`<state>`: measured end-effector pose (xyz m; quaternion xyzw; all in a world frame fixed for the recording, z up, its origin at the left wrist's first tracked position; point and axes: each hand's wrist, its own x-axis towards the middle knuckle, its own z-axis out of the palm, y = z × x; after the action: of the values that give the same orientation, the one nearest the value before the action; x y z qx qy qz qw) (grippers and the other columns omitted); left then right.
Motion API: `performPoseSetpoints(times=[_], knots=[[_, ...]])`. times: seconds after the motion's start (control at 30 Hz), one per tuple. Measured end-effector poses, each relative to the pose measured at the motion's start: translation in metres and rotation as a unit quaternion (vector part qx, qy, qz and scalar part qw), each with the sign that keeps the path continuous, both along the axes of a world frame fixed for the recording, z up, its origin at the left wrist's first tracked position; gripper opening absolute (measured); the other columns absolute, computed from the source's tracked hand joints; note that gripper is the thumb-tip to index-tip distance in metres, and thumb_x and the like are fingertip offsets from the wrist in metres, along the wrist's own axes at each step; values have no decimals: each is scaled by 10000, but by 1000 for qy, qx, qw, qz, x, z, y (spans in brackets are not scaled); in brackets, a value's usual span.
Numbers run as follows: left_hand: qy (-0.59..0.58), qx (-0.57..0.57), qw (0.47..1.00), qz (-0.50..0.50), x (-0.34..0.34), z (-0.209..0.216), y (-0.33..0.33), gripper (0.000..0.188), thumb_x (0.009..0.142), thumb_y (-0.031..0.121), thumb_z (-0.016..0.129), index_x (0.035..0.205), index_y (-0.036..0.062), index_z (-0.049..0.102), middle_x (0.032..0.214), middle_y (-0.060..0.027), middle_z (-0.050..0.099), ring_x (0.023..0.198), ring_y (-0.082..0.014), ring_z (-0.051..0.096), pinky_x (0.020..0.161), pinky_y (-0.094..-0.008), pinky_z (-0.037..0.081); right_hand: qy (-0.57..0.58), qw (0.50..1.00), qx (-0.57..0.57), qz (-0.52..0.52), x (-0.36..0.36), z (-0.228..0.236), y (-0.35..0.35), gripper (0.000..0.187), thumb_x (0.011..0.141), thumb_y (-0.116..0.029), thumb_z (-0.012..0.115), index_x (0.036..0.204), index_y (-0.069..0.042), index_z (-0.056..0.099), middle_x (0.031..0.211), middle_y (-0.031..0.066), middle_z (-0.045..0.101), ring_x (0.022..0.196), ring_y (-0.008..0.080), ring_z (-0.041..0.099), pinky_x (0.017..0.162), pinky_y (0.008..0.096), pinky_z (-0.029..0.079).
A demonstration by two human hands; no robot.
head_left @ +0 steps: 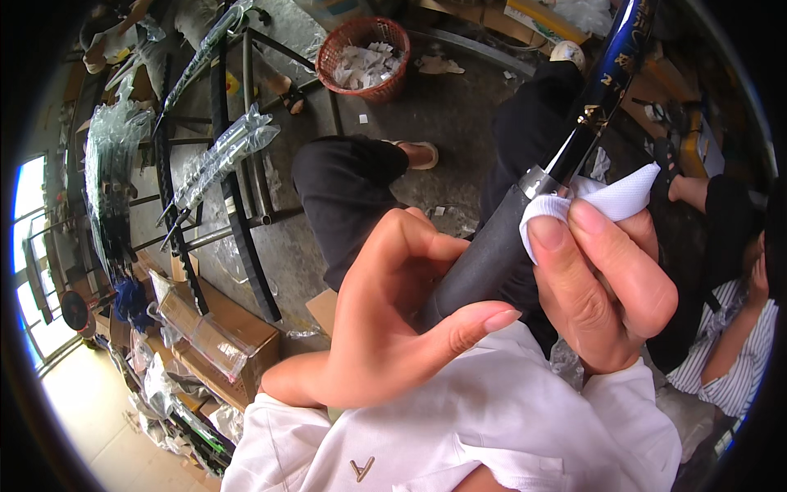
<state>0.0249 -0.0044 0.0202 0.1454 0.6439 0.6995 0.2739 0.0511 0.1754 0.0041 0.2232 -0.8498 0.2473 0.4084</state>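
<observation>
White cloth (616, 199) pinched by the right hand (602, 287) hides the rod's (525, 213) collar; left hand (393, 316) grips its handle.

A workshop floor is spreading out below me, crowded with stock.

A red basket (363, 57) of paper scraps is sitting on the concrete, plastic-wrapped rods (221, 156) are lying across a metal rack (246, 221), cardboard boxes (217, 340) are resting at lower left, and a person in a striped shirt (742, 353) is sitting at my right.

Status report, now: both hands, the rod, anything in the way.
Left hand gripping the dark rod handle. Right hand pressing a white cloth at the handle's metal collar. Nothing between the hands.
</observation>
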Motion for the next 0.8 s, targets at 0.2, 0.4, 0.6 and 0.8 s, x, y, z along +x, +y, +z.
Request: performPoseSetpoints(times=[0.2, 0.4, 0.6, 0.8], knots=[[-196, 147, 969, -21, 1, 2, 0, 273, 794, 50, 665, 961, -50, 475, 866, -86, 493, 692, -127, 581, 592, -244, 466, -6, 995, -75, 65, -2, -4, 3, 244, 726, 118, 623, 954, 82, 544, 946, 177, 467, 707, 263, 574, 698, 331, 544], [-313, 146, 937, -50, -2, 5, 4, 422, 834, 334, 611, 897, -67, 492, 793, -168, 570, 555, -239, 620, 426, -268, 477, -67, 949, -284, 118, 4, -11, -6, 186, 798, 84, 565, 948, 101, 456, 968, 194, 471, 758, 288, 592, 750, 395, 561], [51, -105, 993, -5, 5, 5, 5, 318, 814, 168, 665, 1022, -32, 532, 809, -63, 504, 628, -96, 483, 556, -210, 394, 1, 999, -19, -35, 4, -8, -1, 304, 647, 134, 696, 928, 44, 624, 976, 145, 492, 662, 216, 552, 618, 278, 503], [40, 2, 999, 27, 8, 0, 9, 405, 718, 91, 755, 1005, -54, 509, 888, -88, 504, 792, -120, 557, 655, -228, 458, 21, 999, -40, -15, 1, -7, 0, 296, 651, 125, 693, 926, 38, 627, 963, 141, 474, 642, 209, 543, 589, 251, 498]])
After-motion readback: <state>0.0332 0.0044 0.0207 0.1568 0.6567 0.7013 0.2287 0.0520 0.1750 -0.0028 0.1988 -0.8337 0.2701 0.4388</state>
